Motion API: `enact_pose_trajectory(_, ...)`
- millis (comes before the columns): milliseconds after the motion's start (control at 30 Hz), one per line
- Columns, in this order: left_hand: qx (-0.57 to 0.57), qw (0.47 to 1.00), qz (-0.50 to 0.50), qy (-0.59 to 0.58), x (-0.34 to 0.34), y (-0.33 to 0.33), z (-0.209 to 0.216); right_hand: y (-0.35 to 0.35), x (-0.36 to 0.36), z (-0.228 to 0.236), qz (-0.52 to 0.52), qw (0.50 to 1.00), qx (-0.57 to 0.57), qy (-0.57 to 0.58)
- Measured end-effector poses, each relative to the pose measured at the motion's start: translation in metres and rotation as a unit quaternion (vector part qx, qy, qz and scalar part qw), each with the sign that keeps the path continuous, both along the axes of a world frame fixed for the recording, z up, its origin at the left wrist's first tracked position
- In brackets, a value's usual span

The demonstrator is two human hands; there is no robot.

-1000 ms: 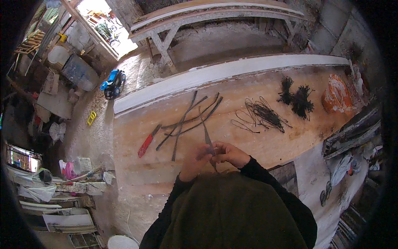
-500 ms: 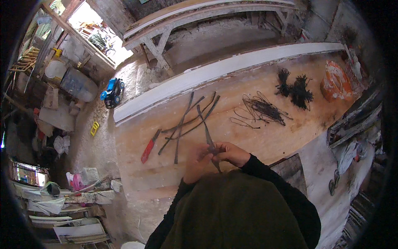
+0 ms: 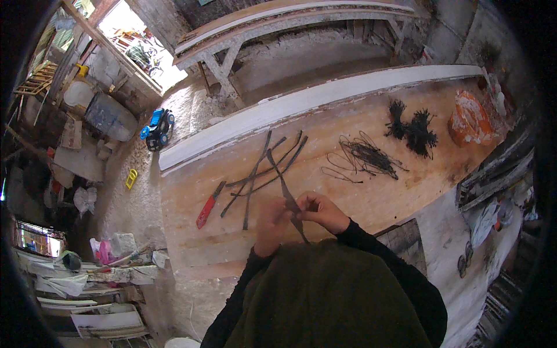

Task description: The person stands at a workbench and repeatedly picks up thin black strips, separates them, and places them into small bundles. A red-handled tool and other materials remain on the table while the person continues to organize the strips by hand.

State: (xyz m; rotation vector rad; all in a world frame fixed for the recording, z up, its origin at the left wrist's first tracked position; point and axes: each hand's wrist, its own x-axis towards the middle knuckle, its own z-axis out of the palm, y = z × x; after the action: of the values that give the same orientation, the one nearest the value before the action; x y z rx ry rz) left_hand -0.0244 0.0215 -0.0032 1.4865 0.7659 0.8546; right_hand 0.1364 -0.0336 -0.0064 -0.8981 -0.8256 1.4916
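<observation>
A long dark strip (image 3: 285, 187), wider in its middle, stretches through both my hands over the wooden tabletop (image 3: 342, 200). My left hand (image 3: 270, 225), slightly blurred, pinches it from the left. From the right, the fingers of my right hand (image 3: 327, 214) close on it beside the left fingertips. The strip's far end reaches toward several more dark strips (image 3: 250, 188) lying crossed on the board. Left of these lies a red-handled tool (image 3: 206, 212) with a narrow dark end. Loops of thin dark cord (image 3: 371, 158) rest farther right.
Two dark bristly bundles (image 3: 419, 134) and an orange-and-white bag-like container (image 3: 469, 119) stand at the table's right end. A long white board (image 3: 325, 93) runs along the far edge. A blue toy vehicle (image 3: 156, 127) and a yellow object (image 3: 131, 178) are on the floor at left.
The strip's far end has swung left, and its wide middle now shows more between my fingers. Both hands stay close together in nearly the same place.
</observation>
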Motion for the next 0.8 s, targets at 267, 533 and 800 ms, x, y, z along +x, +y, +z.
enact_pose_trajectory(267, -0.071, 0.990, -0.013, -0.122, 0.019, -0.004, 0.032, 0.003, -0.001, 0.008, -0.066, 0.995, 0.018, -0.066)
enact_pose_trajectory(533, -0.082, 0.997, 0.002, -0.011, 0.010, 0.004, -0.004, 0.003, -0.001, 0.012, -0.080, 0.990, 0.017, -0.117)
enact_pose_trajectory(800, -0.142, 0.989, 0.026, -0.022, 0.006, 0.007, -0.008, 0.005, -0.004, 0.009, -0.116, 0.974, 0.036, -0.190)
